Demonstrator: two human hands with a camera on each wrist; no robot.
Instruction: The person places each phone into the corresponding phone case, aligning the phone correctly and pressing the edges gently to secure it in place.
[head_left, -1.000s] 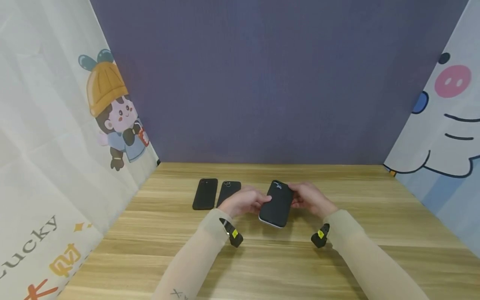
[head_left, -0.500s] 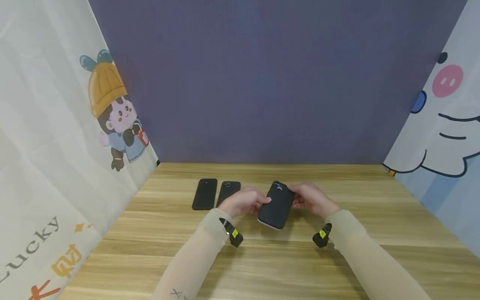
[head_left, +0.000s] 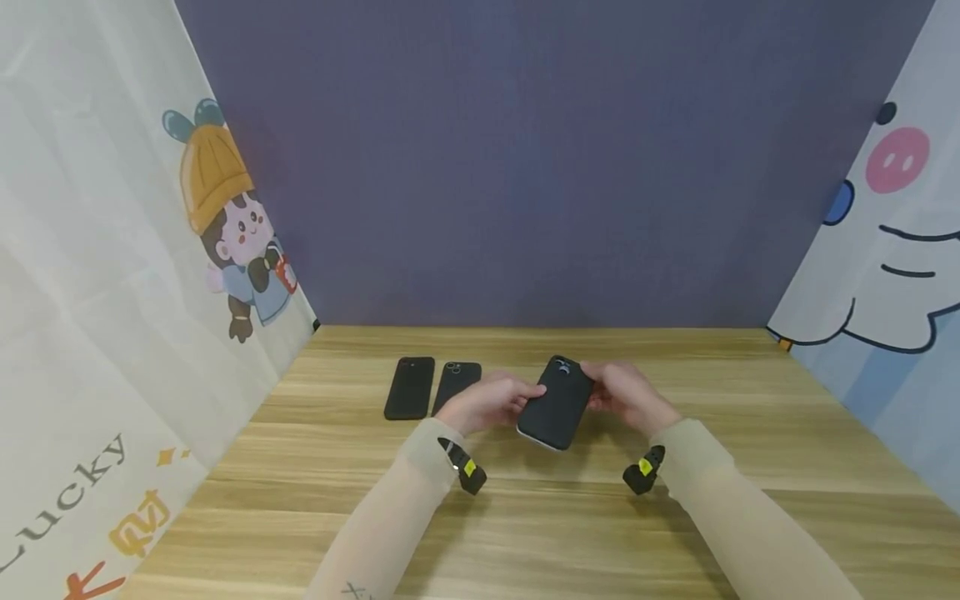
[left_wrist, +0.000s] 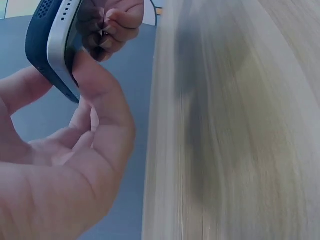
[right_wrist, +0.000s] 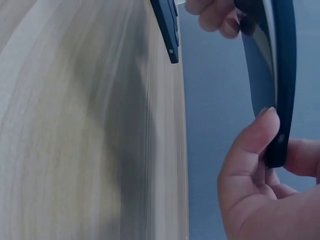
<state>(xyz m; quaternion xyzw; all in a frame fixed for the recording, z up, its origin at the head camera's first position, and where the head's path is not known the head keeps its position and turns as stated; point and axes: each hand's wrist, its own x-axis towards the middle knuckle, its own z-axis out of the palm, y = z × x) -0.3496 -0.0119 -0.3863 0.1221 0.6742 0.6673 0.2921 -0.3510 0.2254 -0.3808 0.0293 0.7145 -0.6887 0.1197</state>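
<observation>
Both hands hold a phone together with a black phone case above the table, tilted, the case's back facing up. My left hand pinches them at the left edge. With thumb and fingers, my right hand grips the upper right corner. In the left wrist view the phone's silver edge stands out from the case at the lower end. The right wrist view shows the case wall around the phone's other end, close to the right fingertips. The screen side is mostly hidden from above.
Left of my hands, a black phone-shaped piece lies flat on the wooden table. Beside it is another dark one with two camera rings, partly covered by my left hand. A grey-blue panel stands behind the table.
The phone and case have shifted slightly up and to the right, with the right hand moving along. The left hand keeps nearly the same place, and the two pieces on the table have not moved.
</observation>
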